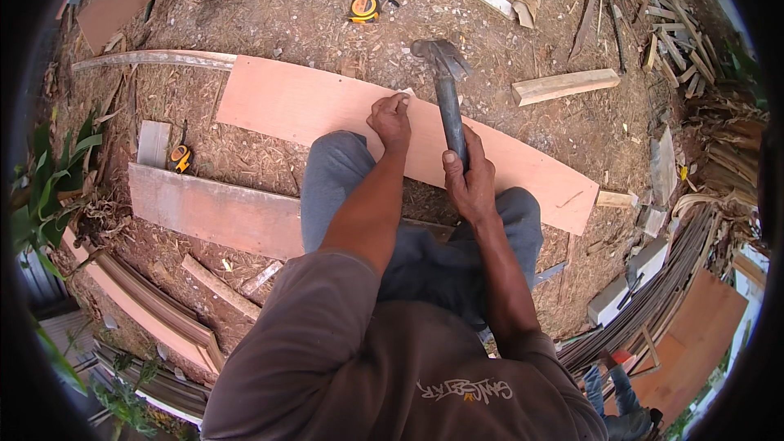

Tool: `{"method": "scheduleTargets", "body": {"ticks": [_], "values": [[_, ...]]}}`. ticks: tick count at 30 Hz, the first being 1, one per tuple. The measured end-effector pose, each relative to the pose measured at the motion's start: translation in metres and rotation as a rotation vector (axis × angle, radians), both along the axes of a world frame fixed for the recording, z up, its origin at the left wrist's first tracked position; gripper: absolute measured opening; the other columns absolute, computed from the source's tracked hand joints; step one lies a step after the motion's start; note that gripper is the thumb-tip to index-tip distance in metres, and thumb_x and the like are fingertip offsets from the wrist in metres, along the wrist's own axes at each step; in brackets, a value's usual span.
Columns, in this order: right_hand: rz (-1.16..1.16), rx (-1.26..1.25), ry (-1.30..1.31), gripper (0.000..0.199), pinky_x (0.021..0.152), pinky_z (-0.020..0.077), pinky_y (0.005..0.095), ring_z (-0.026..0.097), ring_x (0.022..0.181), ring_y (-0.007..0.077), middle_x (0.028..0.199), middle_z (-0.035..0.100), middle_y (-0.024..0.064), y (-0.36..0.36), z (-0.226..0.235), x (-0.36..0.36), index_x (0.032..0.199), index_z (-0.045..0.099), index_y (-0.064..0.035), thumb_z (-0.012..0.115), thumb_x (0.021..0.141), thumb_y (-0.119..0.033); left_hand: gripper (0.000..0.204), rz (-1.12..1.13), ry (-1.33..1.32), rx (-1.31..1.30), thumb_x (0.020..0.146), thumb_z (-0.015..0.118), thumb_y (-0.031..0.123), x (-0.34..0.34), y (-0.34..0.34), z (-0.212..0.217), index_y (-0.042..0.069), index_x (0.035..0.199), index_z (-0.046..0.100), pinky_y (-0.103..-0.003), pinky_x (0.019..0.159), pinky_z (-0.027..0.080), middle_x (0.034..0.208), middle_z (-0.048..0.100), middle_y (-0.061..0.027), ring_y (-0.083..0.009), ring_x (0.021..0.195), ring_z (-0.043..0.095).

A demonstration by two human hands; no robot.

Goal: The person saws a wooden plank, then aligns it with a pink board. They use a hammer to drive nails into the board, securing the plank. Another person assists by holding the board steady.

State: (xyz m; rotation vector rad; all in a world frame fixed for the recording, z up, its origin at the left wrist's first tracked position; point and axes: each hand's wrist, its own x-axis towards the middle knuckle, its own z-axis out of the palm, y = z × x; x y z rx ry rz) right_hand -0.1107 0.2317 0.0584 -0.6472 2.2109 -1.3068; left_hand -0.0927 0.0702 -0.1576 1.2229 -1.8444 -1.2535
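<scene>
The left hand (390, 118) pinches something small, too small to tell, on the board (327, 106) near its far edge. The board lies on the ground, thin and likely bendy. The right hand (467, 180) grips the head-heavy hammer (445, 86) mid-handle, raised.

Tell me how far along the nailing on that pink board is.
Done: the pink board lies flat on the ground, in place. In hand: the right hand holds a hammer raised, while the left hand pinches something too small to identify at the board's far edge. Left: no driven nails are visible.
</scene>
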Motion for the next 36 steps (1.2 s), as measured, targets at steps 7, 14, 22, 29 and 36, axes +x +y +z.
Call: {"method": "scheduleTargets", "body": {"ticks": [7,14,22,29,36], "values": [[0.154,0.5,-0.019,0.049,0.073,0.0508,0.0505,0.068,0.08,0.0456,0.084,0.066,0.0258,-0.008,-0.013,-0.018,0.142,0.046,-0.0073,0.053,0.104,-0.037,0.009,-0.022,-0.041,-0.129,0.087,0.075,0.021,-0.002,-0.001,0.001,0.019,0.095,0.079,-0.042,0.1,0.033,0.097,0.073,0.0007,-0.0207,0.109,0.06],[-0.002,0.068,0.112,0.047,0.072,0.051,0.0523,0.067,0.08,0.0472,0.084,0.066,0.025,-0.001,-0.018,0.01,0.143,0.044,-0.0084,0.051,0.105,-0.035,0.01,-0.028,-0.069,-0.079,0.085,0.074,0.021,-0.001,0.0,-0.001,0.016,0.093,0.078,-0.043,0.097,0.036,0.099,0.074,0.0014,-0.0215,0.11,0.059],[-0.1,0.309,-0.11,0.048,0.067,0.0501,0.0451,0.068,0.074,0.0318,0.081,0.066,0.0171,0.003,-0.033,0.012,0.14,0.052,-0.0057,0.05,0.105,-0.039,0.012,-0.166,-0.264,0.034,0.086,0.073,0.017,0.002,-0.017,0.013,0.023,0.095,0.079,-0.041,0.099,0.039,0.103,0.075,0.002,-0.0194,0.114,0.06],[-0.192,-0.447,0.005,0.065,0.054,0.0445,0.0269,0.057,0.062,0.0126,0.076,0.056,0.0066,-0.006,0.063,0.004,0.14,0.042,-0.0017,0.053,0.102,-0.054,0.038,-0.647,-0.792,-0.268,0.097,0.06,0.033,0.015,-0.145,0.04,0.022,0.133,0.065,-0.052,0.119,0.031,0.146,0.056,-0.0037,-0.0232,0.137,0.049],[-0.102,-0.077,0.24,0.045,0.061,0.0512,0.0422,0.066,0.068,0.0363,0.082,0.063,0.0193,-0.012,-0.038,0.02,0.128,0.044,-0.0022,0.058,0.103,-0.036,0.063,-0.842,-0.973,-0.314,0.101,0.048,0.052,0.031,-0.162,0.04,0.015,0.15,0.04,-0.064,0.122,0.004,0.157,0.034,-0.0074,-0.0279,0.154,0.015]]}}
